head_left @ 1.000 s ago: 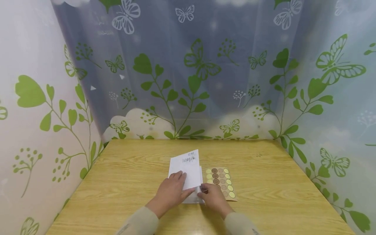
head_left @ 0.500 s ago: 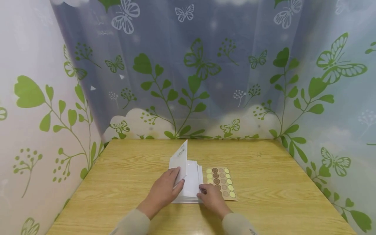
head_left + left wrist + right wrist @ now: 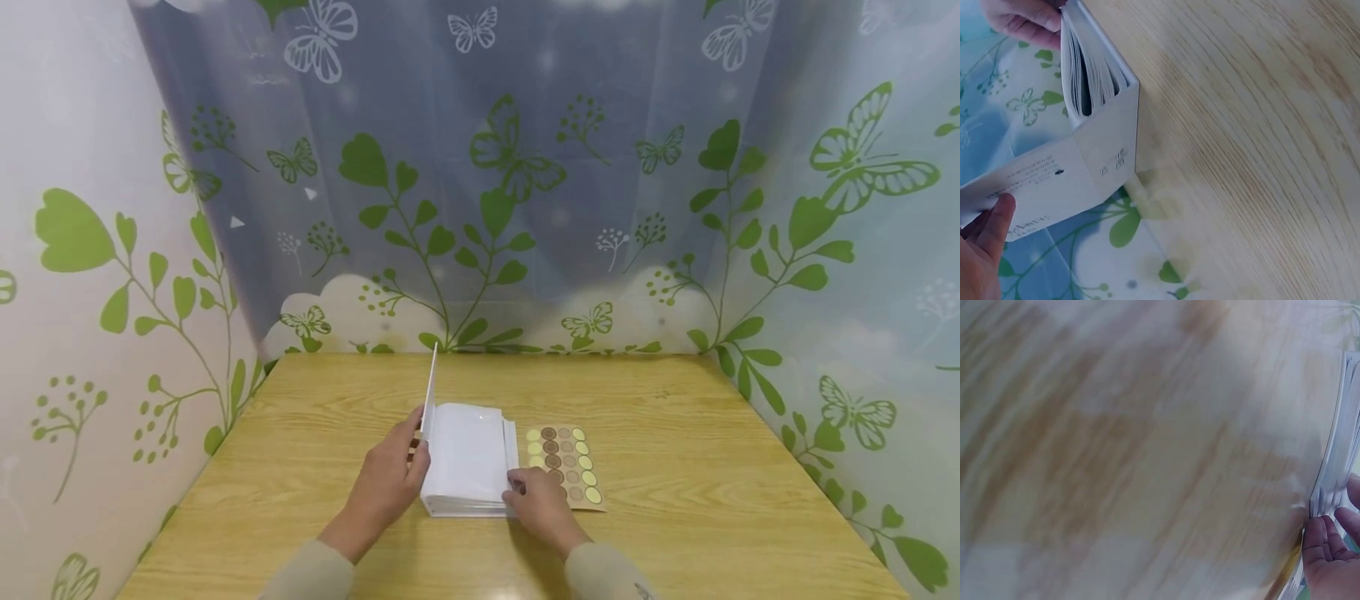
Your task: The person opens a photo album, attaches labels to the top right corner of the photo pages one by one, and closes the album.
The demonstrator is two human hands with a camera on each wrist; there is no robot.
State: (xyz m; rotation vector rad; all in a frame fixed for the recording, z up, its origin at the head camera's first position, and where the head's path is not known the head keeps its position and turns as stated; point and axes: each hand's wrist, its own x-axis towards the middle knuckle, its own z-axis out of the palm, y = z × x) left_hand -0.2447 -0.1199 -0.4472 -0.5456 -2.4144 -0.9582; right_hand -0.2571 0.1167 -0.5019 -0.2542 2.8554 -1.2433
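A thick white book [image 3: 465,454] lies on the table, its front cover [image 3: 430,392] standing nearly upright at the left. My left hand [image 3: 386,475] holds that cover, thumb on one face and fingers on the other. In the left wrist view, small print marks the cover [image 3: 1054,194], and handwriting shows on the spine [image 3: 1110,150]; the page block fans out slightly. At the book's right edge, my right hand [image 3: 543,504] grips the pages between thumb and curled fingers. The right wrist view has the right hand [image 3: 1332,550] at the page edges [image 3: 1335,456].
Just right of the book lies a tan sheet of round yellow and brown stickers [image 3: 585,458], partly behind the right hand. The wooden table [image 3: 690,467] reaches back to a patterned curtain [image 3: 570,217], with similar printed panels at both sides.
My left hand has swung the cover up and leftward, from lying over the pages to standing upright, baring a white page. The right hand stays at the right edge.
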